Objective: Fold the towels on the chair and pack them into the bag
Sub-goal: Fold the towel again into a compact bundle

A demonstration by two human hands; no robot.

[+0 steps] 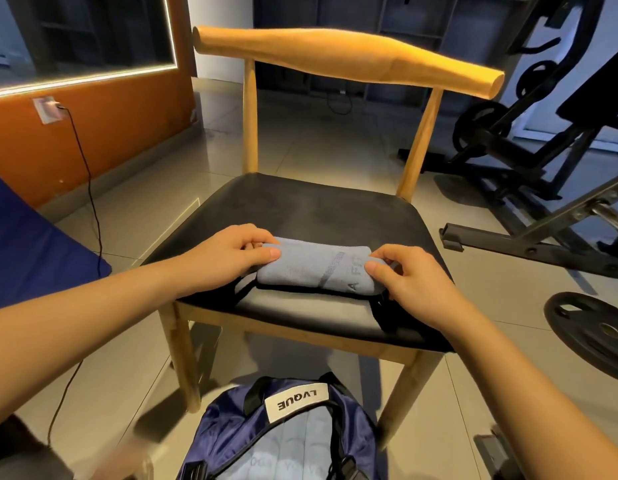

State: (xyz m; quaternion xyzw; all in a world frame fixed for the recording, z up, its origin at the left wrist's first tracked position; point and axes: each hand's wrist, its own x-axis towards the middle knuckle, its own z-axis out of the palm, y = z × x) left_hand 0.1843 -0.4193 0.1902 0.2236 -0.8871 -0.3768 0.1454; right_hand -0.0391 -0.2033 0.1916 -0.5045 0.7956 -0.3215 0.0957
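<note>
Two hands pinch the folded grey-blue towel (318, 268), left hand (228, 252) on its left end, right hand (408, 282) on its right, its long axis crosswise near the front of the chair (300, 209), the open bag (287, 431) on the floor below.

Towel (314, 268): soft grey-blue cloth, matt, bit fuzzy, flat woven stripe. Chair frame (345, 53): pale wood, smooth, not shiny. Seat (318, 209) — black, smooth, looks like leather, dull shine near front edge. Bag (224, 427): thin dark-blue cloth, slippery-looking and shiny; lining (293, 441) inside paler, matt. Label (297, 401) on bag: white, flat, matt. Floor (300, 140) — hard tiles, glossy, light bounces off. Weight plate (577, 327): black, matt. Gym machine (508, 143): dark metal.
</note>
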